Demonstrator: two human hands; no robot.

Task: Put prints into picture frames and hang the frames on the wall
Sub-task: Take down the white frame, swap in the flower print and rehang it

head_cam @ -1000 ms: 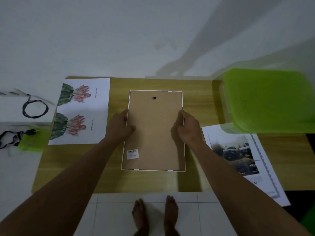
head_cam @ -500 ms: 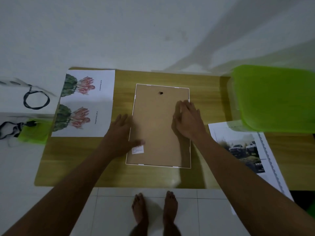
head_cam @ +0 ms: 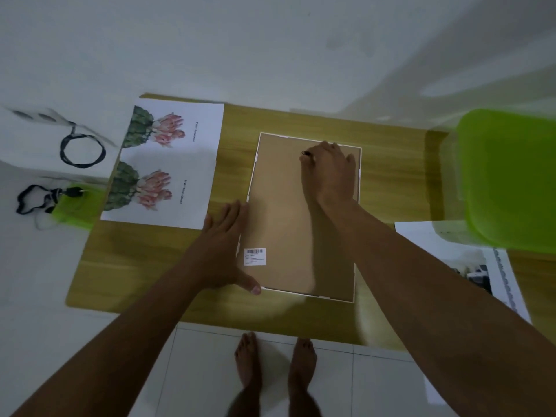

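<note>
A white picture frame [head_cam: 285, 206] lies face down on the wooden table [head_cam: 168, 272], its brown backing board up with a barcode sticker near the lower left. My right hand [head_cam: 329, 173] rests on the top part of the backing, its fingertips at the small black hanger [head_cam: 305, 153]. My left hand [head_cam: 224, 251] lies flat on the table against the frame's left edge, fingers spread, thumb at the lower left corner. A cactus flower print [head_cam: 164, 167] lies left of the frame. A print with cars [head_cam: 469, 266] lies at the right.
A green plastic box lid [head_cam: 511, 179] covers the table's right end, over part of the car print. Left of the table lie black cables [head_cam: 82, 152] and a green item [head_cam: 75, 209]. A white wall [head_cam: 270, 49] stands behind. My bare feet [head_cam: 275, 359] stand on white tiles.
My right hand slid from the frame's right middle up to the hanger at the top. My left hand moved down the left edge toward the lower corner. The view shifted.
</note>
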